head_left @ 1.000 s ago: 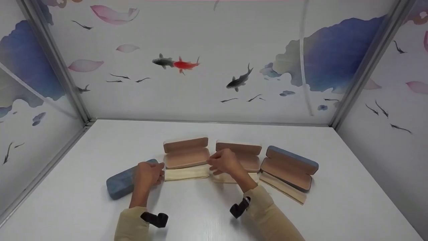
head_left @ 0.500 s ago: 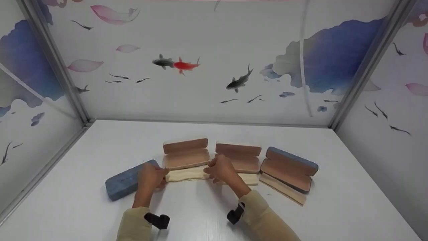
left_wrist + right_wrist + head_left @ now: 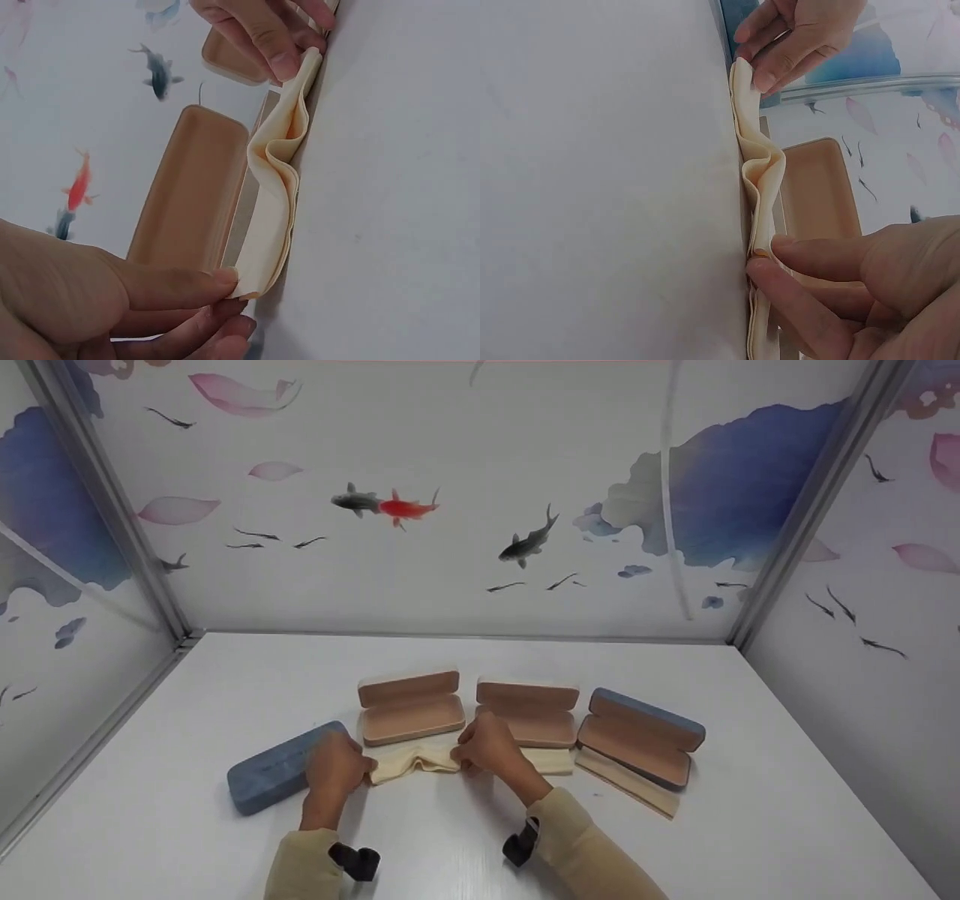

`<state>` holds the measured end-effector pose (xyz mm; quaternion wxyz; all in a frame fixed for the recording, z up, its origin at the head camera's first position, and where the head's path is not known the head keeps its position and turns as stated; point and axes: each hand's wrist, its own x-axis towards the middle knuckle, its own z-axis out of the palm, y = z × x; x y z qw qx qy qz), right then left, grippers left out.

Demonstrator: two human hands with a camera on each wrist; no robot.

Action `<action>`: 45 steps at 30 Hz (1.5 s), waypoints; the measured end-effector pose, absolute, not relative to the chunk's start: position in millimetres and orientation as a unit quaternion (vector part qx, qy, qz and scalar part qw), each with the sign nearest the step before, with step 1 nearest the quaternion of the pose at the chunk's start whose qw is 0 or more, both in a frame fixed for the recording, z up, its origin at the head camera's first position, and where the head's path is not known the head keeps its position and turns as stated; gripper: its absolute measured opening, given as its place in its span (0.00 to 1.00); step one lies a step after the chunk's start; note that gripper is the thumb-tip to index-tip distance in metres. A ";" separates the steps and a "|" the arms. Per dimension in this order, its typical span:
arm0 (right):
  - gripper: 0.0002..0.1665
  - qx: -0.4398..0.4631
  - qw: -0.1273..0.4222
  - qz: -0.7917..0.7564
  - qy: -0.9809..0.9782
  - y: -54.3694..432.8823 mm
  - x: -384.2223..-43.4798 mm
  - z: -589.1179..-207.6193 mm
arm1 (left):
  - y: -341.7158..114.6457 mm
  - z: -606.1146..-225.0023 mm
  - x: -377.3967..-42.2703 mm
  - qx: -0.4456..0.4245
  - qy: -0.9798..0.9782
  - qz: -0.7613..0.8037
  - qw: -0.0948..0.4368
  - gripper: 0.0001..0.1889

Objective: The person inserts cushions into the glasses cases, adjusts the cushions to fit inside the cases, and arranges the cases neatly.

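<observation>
A folded cream cloth (image 3: 416,761) is held by both hands in front of the left open glasses case (image 3: 412,723). My left hand (image 3: 335,765) pinches its left end between thumb and fingers, as the left wrist view shows. At the other end, my right hand (image 3: 491,742) pinches the cloth in the same way. Between the hands the cloth (image 3: 277,165) buckles into a wavy fold at its middle. Behind the left hand lies a closed blue glasses case (image 3: 270,776), partly covered by that hand. The right hand overlaps part of the middle open case (image 3: 544,727).
A blue-lidded glasses case (image 3: 637,742) stands open at the right, with a folded cloth (image 3: 628,784) along its front. Another folded cloth (image 3: 551,761) lies before the middle case, partly hidden by the right arm. Printed walls enclose the white table (image 3: 450,847) at the back and sides.
Both hands have come onto the cloth's ends and drawn it slightly toward me, away from the left open case. It was flat and now bunches up in the middle.
</observation>
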<state>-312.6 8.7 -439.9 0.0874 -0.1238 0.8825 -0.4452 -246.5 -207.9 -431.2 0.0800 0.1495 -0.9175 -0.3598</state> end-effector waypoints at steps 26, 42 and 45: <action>0.07 -0.122 0.117 -0.475 0.864 14.2 -320.8 -432.7 | -220.2 -424.3 -247.3 0.154 -0.805 -0.572 0.033 0.14; 0.16 -0.122 0.103 -0.575 0.803 17.2 -327.8 -434.7 | -224.3 -427.9 -248.8 0.189 -0.779 -0.594 0.063 0.16; 0.16 -0.122 0.107 -0.589 0.792 15.6 -328.2 -435.6 | -225.6 -428.8 -248.4 0.181 -0.776 -0.599 0.077 0.16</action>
